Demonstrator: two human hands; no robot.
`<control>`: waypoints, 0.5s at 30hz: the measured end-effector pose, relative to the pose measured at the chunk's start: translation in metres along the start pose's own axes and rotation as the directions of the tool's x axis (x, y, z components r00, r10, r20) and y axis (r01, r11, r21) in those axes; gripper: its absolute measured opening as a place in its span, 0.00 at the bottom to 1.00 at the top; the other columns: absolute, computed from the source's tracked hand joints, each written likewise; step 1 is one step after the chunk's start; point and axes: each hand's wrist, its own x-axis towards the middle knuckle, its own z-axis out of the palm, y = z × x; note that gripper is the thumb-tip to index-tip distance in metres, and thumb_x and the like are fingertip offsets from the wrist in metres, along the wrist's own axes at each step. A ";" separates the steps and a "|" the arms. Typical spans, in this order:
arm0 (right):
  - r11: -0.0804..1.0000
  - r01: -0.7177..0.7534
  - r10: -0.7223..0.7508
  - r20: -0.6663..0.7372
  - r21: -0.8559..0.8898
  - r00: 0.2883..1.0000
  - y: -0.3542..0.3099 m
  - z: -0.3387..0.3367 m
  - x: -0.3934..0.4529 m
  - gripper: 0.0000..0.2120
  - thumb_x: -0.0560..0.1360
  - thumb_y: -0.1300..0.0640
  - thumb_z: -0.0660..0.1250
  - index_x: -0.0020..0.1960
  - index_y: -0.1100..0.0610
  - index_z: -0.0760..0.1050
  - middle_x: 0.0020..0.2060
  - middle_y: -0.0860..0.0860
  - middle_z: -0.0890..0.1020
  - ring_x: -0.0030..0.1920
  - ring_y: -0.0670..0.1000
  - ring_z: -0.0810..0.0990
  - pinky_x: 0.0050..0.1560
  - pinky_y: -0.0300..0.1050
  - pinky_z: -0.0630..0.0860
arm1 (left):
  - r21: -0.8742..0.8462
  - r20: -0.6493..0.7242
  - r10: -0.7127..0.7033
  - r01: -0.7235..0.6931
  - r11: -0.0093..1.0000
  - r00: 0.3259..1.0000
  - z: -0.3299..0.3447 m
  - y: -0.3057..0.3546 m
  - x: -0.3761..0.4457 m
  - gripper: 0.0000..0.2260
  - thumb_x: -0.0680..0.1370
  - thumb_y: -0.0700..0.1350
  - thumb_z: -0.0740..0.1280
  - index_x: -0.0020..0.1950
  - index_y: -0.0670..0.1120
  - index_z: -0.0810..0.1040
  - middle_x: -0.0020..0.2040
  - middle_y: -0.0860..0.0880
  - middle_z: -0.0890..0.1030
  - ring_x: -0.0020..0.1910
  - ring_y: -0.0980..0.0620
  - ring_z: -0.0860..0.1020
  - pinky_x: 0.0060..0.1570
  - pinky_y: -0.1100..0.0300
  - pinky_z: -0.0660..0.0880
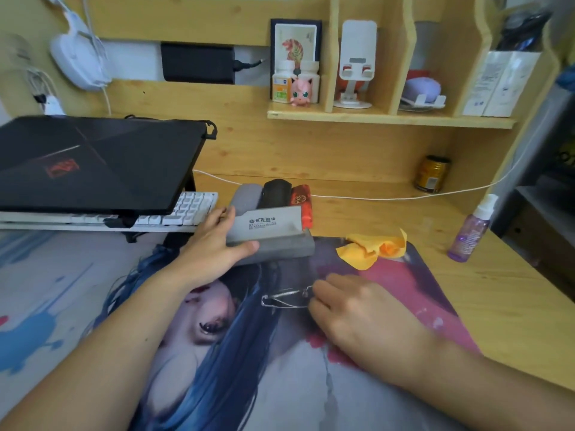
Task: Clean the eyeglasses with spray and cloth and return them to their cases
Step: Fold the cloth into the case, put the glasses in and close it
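A grey glasses case [280, 244] lies open on the desk mat, its lid raised. My left hand [214, 241] grips the case's left end, thumb along its front edge. Thin metal-framed eyeglasses [286, 298] lie folded on the mat just in front of the case. My right hand [357, 309] pinches their right end with its fingertips. A crumpled yellow cloth [370, 248] sits on the mat to the right of the case. A purple spray bottle [471, 231] stands upright on the wooden desk at the right.
Behind the open case lie a grey case [247, 194], a black case [277, 191] and a red case [303, 200]. A closed black laptop [99, 163] on a stand covers a white keyboard [186, 209] at left. A can [431, 174] stands at the back right, with a white cable [373, 198] nearby.
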 end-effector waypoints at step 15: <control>0.847 -0.510 0.530 -0.173 0.147 0.830 0.068 0.001 -0.010 0.09 0.74 0.62 0.69 0.54 0.54 0.81 0.45 0.52 0.78 0.42 0.60 0.80 0.39 0.51 0.76 | -0.037 -0.251 0.112 -0.125 0.991 0.961 0.010 0.010 -0.014 0.31 0.79 0.55 0.69 0.80 0.53 0.63 0.80 0.52 0.56 0.80 0.51 0.50 0.79 0.50 0.50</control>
